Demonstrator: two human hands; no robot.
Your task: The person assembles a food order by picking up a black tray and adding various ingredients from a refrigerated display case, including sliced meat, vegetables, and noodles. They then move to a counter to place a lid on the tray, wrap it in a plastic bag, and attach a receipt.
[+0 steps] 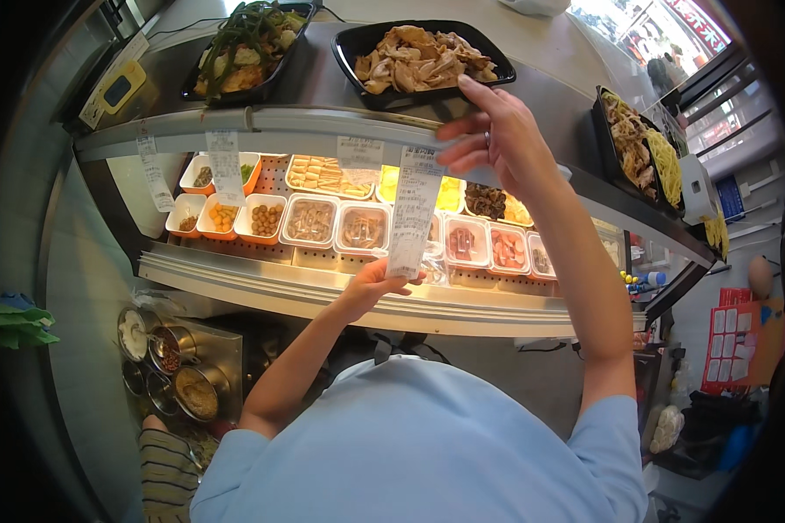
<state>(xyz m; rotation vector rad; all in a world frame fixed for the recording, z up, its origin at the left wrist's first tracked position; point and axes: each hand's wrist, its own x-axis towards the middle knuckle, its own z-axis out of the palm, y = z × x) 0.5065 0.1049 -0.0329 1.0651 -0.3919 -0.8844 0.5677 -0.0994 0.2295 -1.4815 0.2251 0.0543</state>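
A long paper receipt (414,209) hangs down in front of the lit display case, its top at the case's upper rail. My left hand (377,286) pinches its lower end between thumb and fingers. Higher up, my right hand (501,144) is open with its fingers apart, close to the receipt's top and just below a black tray of sliced cooked meat (423,59). Whether a fingertip touches the rail or the tray cannot be made out. Other receipts, such as a shorter one (360,152) and a longer one (225,167), hang from the same rail.
Behind the glass, the display case (323,283) holds several food tubs. On its top are a tray with green vegetables (251,52) and, at right, a tray with shredded yellow food (641,148). Metal pots (202,392) stand at lower left, near another person's striped sleeve (167,471).
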